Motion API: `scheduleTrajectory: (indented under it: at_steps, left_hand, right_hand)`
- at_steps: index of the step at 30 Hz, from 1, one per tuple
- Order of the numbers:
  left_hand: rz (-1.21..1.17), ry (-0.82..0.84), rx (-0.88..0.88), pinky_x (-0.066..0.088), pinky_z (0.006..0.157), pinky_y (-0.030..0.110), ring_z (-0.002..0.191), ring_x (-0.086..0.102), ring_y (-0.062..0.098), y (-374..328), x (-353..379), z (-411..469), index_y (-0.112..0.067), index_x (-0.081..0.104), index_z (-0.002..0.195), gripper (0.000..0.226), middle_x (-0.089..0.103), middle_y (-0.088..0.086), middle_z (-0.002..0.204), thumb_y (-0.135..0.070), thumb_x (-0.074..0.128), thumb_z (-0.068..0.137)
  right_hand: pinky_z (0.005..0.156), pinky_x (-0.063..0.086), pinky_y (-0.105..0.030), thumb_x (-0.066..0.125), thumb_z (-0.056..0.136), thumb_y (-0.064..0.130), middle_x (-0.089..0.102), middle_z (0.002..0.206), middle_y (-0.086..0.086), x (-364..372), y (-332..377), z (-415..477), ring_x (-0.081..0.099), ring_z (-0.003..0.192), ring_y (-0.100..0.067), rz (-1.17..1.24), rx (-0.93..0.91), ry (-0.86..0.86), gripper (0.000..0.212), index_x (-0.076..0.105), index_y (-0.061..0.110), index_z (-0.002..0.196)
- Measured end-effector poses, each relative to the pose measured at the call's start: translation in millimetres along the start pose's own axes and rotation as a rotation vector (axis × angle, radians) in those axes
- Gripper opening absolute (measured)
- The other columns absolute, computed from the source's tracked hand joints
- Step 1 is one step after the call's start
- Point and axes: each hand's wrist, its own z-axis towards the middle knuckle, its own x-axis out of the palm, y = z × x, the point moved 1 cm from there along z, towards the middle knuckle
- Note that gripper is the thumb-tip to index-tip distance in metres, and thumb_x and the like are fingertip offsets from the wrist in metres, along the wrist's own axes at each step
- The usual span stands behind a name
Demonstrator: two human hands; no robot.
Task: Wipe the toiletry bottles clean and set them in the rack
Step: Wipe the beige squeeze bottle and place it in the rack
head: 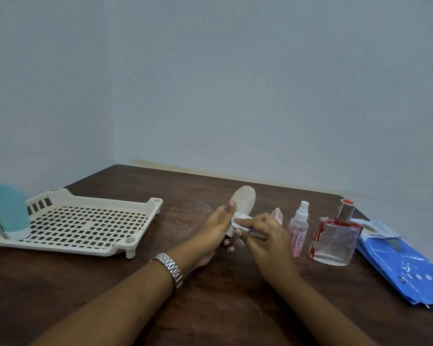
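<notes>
Item in hand: one beige bottle (244, 199), rounded end up and tilted away, held above the dark wooden table (160, 183) near its middle. The left hand (219, 227), with a metal watch (169, 267) on its wrist, grips the bottle's lower part, thumb on the side. The right hand (265, 236) pinches a white wipe (238, 219) in curled fingers, with the forefinger pressing it against the bottle. Cream perforated rack (85, 224), far left on the table, with one blue bottle (10, 211) standing cap-down in its near left corner. Right of the hands, in a row on the table: a small pink bottle (277, 213), mostly hidden; a pink spray bottle (298, 228); a clear square perfume bottle (335, 238) with red marks. Blue wipes pack (405, 265) at the right edge.
</notes>
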Motion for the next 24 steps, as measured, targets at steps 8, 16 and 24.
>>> scheduleTrajectory:
  at_steps: [8,16,24]
  left_hand:
    - [0.045,-0.099,0.05,0.045,0.05,0.023,0.063,0.054,0.011,-8,-4,-3,-0.023,0.037,0.126,0.053,0.061,0.006,0.1,-0.052,0.052,0.085]
    - [0.123,-0.15,0.161,0.052,0.073,0.02,0.098,0.061,0.014,-9,0,-12,-0.043,0.047,0.105,0.025,0.063,-0.003,0.108,-0.029,0.061,0.091]
    - [0.187,-0.469,0.26,0.056,0.075,0.029,0.097,0.065,0.019,-46,-44,-41,-0.024,0.058,0.11,0.04,0.067,0.003,0.104,-0.025,0.078,0.076]
  right_hand:
    - [0.071,0.046,-0.009,0.065,0.086,0.012,0.061,0.089,0.011,-5,-8,-3,0.057,0.089,0.001,-0.03,0.076,0.06,0.012,0.07,0.022,0.092]
    - [0.07,0.042,-0.009,0.058,0.091,0.019,0.062,0.088,0.007,-4,-17,-8,0.054,0.086,-0.001,-0.136,0.067,0.049,0.009,0.064,0.022,0.095]
    - [0.071,0.042,-0.008,0.06,0.089,0.011,0.06,0.09,0.012,-4,-14,-6,0.056,0.086,0.003,-0.106,0.109,0.023,0.011,0.064,0.021,0.093]
